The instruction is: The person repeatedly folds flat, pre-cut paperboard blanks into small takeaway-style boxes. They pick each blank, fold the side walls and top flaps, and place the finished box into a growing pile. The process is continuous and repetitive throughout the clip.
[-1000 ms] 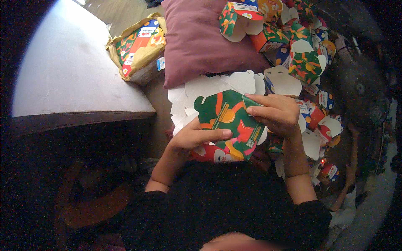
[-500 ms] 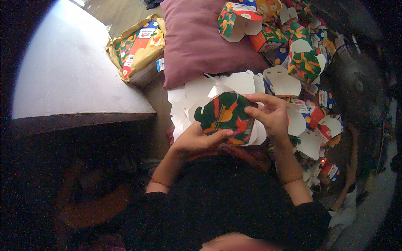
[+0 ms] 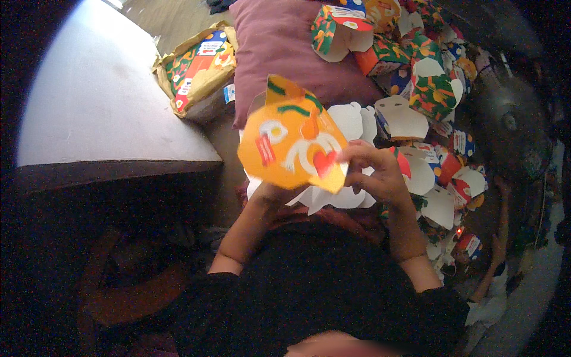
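Observation:
A printed paperboard food carton (image 3: pixel 282 152) is held up in front of me, its orange side with a heart and an egg print facing up. At its right corner my right hand (image 3: pixel 377 172) pinches the edge between thumb and fingers. My left hand (image 3: pixel 275 195) supports it from below on the near side; its fingers are mostly hidden behind the carton. Under it lie several white flat carton blanks (image 3: pixel 348 122) on my lap, their cut flaps showing.
A mauve cushion (image 3: pixel 291 59) lies ahead. Folded cartons (image 3: pixel 431 89) are heaped along the right side. A paper-wrapped pack of printed blanks (image 3: pixel 199 68) stands at the far left beside a white tabletop (image 3: pixel 107 101). A dark fan (image 3: pixel 508 119) is at the right.
The carton has turned from its green side to its orange side and now covers more of the blanks. My left hand has gone underneath it; my right hand stays at its right edge.

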Available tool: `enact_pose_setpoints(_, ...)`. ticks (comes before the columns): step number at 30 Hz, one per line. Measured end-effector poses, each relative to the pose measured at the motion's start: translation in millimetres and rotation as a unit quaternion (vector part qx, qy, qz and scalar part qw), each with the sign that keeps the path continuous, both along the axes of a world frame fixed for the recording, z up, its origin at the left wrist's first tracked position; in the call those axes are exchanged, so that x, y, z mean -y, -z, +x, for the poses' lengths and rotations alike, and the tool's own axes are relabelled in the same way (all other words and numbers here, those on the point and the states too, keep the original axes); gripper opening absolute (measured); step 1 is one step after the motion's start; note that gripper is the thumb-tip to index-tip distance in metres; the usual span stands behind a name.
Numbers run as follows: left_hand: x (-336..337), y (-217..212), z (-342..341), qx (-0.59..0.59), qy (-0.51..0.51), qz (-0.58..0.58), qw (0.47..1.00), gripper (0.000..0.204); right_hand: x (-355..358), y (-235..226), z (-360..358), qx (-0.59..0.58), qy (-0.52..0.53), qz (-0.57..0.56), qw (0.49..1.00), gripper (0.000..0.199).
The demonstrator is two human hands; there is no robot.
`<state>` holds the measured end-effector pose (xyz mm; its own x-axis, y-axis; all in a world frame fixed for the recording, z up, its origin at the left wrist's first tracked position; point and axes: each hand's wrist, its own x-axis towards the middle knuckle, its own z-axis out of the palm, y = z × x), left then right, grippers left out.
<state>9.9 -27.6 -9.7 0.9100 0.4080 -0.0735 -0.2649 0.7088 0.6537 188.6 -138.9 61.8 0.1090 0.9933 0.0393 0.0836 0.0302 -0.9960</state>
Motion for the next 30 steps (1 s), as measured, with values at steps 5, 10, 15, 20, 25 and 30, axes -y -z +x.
enact_pose_setpoints(5, -4.8, -14.1, -3.7, 0.159, -0.010, -0.274, 0.949, 0.083, -0.5, 3.7, 2.3, 0.116, 0.025, 0.102, 0.988, 0.021)
enact_pose_setpoints(10, -2.3, -64.4, -8.3, -0.032, 0.021, 0.108, 0.993, 0.075, -2.3, 5.6, -2.4, 0.232, 0.089, 0.040, 0.968, 0.022)
enact_pose_setpoints(15, 15.0, -93.0, -2.8, -0.276, -0.009, 0.148, 0.950, 0.045, -5.7, 11.3, -9.0, 0.253, 0.125, 0.000, 0.959, 0.022)
enact_pose_setpoints(20, 15.9, -81.5, 5.2, -0.275, -0.050, 0.135, 0.951, 0.041, -4.8, 19.6, -12.8, 0.175, 0.176, -0.013, 0.969, 0.015)
enact_pose_setpoints(25, 16.9, -69.1, 3.2, -0.284, -0.071, 0.136, 0.946, 0.042, -2.6, 26.4, -19.7, 0.089, 0.241, 0.021, 0.966, 0.015)
enact_pose_setpoints(30, 18.0, -72.4, 4.8, -0.227, -0.113, 0.071, 0.965, 0.042, -6.4, 32.2, -17.7, 0.082, 0.255, 0.085, 0.960, 0.014)
